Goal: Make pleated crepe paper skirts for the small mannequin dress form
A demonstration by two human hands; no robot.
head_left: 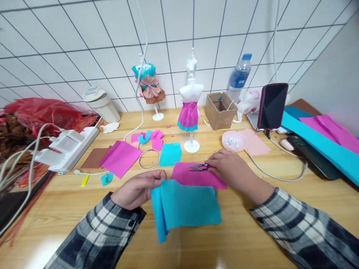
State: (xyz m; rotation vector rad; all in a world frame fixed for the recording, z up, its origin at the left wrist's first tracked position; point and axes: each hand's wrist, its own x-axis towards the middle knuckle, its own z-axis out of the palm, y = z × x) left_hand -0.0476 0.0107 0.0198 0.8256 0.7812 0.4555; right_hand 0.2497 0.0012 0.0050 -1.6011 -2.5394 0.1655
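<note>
Turquoise crepe paper (190,206) hangs pinched in my left fingers (156,176); my right fingers (213,163) pinch thread snips (199,167) at twelve o'clock

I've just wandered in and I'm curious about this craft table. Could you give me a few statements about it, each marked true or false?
1. The left hand holds a rectangular turquoise sheet. True.
2. The small dark metal snips are in the left hand. False: they are in the fingers of the right hand.
3. The white dress form in the middle wears a magenta skirt with a turquoise hem. True.
4. The clear plastic bottle with a blue cap lies flat on its side. False: it stands near the brown cardboard box.
5. The round pink dish holds small pale pieces. True.
</note>
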